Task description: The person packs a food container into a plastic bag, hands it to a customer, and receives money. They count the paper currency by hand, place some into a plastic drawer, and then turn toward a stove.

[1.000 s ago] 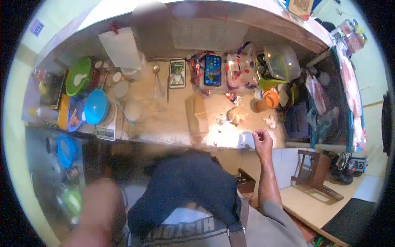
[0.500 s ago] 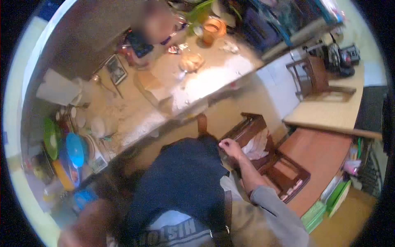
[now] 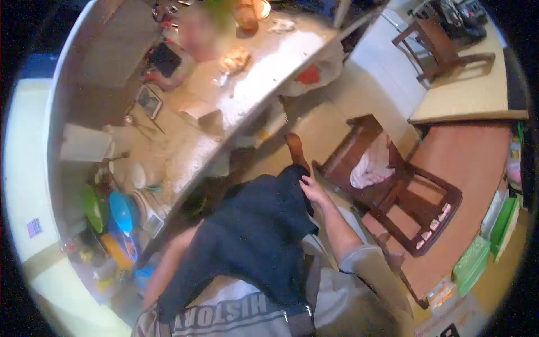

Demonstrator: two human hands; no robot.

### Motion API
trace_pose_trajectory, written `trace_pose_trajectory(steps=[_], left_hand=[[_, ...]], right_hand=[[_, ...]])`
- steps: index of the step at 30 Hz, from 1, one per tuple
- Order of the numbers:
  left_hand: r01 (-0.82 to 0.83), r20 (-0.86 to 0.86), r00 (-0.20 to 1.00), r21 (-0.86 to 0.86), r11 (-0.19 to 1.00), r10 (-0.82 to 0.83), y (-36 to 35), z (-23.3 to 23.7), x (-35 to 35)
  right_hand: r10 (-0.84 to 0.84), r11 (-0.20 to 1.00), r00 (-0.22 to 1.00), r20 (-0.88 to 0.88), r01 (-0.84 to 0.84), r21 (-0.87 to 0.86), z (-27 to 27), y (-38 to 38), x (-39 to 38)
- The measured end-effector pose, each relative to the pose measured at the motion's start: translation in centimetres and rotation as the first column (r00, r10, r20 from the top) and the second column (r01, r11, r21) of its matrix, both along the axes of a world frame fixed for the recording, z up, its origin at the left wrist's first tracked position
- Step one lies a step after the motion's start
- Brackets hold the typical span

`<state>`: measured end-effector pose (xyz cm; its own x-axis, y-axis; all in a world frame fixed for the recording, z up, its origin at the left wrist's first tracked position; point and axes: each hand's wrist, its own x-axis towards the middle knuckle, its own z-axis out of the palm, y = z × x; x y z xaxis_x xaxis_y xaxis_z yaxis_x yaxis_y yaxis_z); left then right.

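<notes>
Black shorts [image 3: 252,208] cover my lap, below a grey shirt with the word HISTORY [image 3: 230,312] across it. My right hand [image 3: 314,191] lies at the shorts' edge beside my knee, its curled fingers closed on the cloth. Bare skin of a lower leg or foot [image 3: 295,149] shows just beyond it. At the bottom left corner of my lap, my left hand [image 3: 147,323] is partly cut off and blurred; its fingers cannot be made out. To the right of my right hand stands a dark wooden chair [image 3: 429,210] with a crumpled white cloth [image 3: 371,165] on it.
A long worktop [image 3: 151,151] along the left holds a blue bowl [image 3: 123,210], a green bowl [image 3: 94,208], a framed picture [image 3: 149,101] and bread-like food [image 3: 236,59]. Another person's hand [image 3: 165,81] is near a dark phone [image 3: 164,59]. A second chair [image 3: 432,48] stands at upper right.
My view has turned, so the worktop sits further left and more of the chair shows. My right hand stays by the knee, now on the shorts' edge. My left side looks less blurred.
</notes>
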<state>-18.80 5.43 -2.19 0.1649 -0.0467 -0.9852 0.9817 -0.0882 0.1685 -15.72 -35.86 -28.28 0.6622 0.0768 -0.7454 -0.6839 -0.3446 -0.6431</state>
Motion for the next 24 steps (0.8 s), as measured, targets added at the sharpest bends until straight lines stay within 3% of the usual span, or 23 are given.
trace_pose_trajectory(steps=[1, 3, 4, 5, 7, 8, 9, 11, 12, 13, 16, 19, 22, 23, 24], left_hand=[[-0.006, -0.007, 1.000, 0.043, 0.999, 0.006, 1.3, -0.5, -1.4], [-0.003, -0.007, 1.000, 0.107, 0.994, 0.004, 2.7, -0.7, -4.3], [0.003, 0.001, 1.000, 0.129, 0.992, -0.004, 2.7, -0.5, -5.6], [0.003, 0.005, 1.000, 0.151, 0.988, -0.004, 2.7, -0.1, -7.1], [0.002, -0.003, 1.000, 0.186, 0.983, -0.001, 1.8, 0.9, -9.7], [-0.001, -0.001, 1.000, 0.197, 0.980, 0.001, 1.1, 1.3, -10.6], [-0.001, -0.002, 1.000, 0.206, 0.979, 0.001, 0.3, 2.0, -11.4], [0.014, 0.011, 1.000, 0.214, 0.977, -0.016, -1.5, 2.8, -11.7], [0.023, 0.028, 0.999, 0.219, 0.975, -0.030, -2.3, 3.0, -11.3], [0.039, 0.052, 0.997, 0.233, 0.972, -0.053, -3.0, 3.3, -10.7], [0.077, 0.171, 0.976, 0.305, 0.949, -0.134, -4.4, 2.7, -6.7], [0.049, 0.434, 0.817, 0.602, 0.797, -0.379, -4.4, 0.7, -0.5], [-0.158, 0.639, 0.705, 0.563, 0.811, -0.307, -4.5, 1.2, 9.7], [-0.224, 0.694, 0.669, 0.531, 0.817, -0.267, -4.2, 0.7, 12.5], [-0.339, 0.782, 0.585, 0.476, 0.812, -0.214, -4.3, 0.4, 15.6]], right_hand=[[0.019, 1.000, 1.000, 0.022, -0.019, 0.012, 0.7, 0.5, 2.4], [0.377, 0.894, 0.849, 0.370, -0.229, -0.385, 4.6, 2.2, 8.1], [0.458, 0.865, 0.757, 0.465, -0.258, -0.431, 5.1, 3.5, 10.6], [0.488, 0.857, 0.720, 0.494, -0.287, -0.429, 5.4, 5.2, 13.6], [0.835, 0.476, 0.550, 0.018, -0.705, -0.526, 5.9, 9.0, 18.7], [0.879, 0.476, 0.366, 0.307, -0.626, -0.618, 6.2, 9.6, 20.0], [0.892, 0.451, 0.320, 0.319, -0.644, -0.618, 8.1, 11.0, 21.8], [0.908, 0.374, 0.419, 0.035, -0.767, -0.521, 11.5, 13.8, 25.2], [0.801, 0.597, 0.163, 0.577, -0.306, -0.742, 8.5, 14.6, 23.9], [0.787, 0.607, 0.262, 0.558, -0.489, -0.627, 5.8, 14.4, 24.2], [0.790, 0.604, 0.264, 0.554, -0.493, -0.626, -0.2, 15.9, 25.3], [0.814, 0.579, 0.259, 0.520, -0.431, -0.692, -6.0, 15.6, 24.2], [0.815, 0.580, 0.227, 0.533, -0.325, -0.747, -8.9, 13.4, 22.8], [0.823, 0.567, 0.231, 0.518, -0.314, -0.761, -6.9, 12.1, 23.5], [0.951, 0.244, 0.013, 0.308, -0.642, -0.727, -3.0, 10.8, 24.4]])
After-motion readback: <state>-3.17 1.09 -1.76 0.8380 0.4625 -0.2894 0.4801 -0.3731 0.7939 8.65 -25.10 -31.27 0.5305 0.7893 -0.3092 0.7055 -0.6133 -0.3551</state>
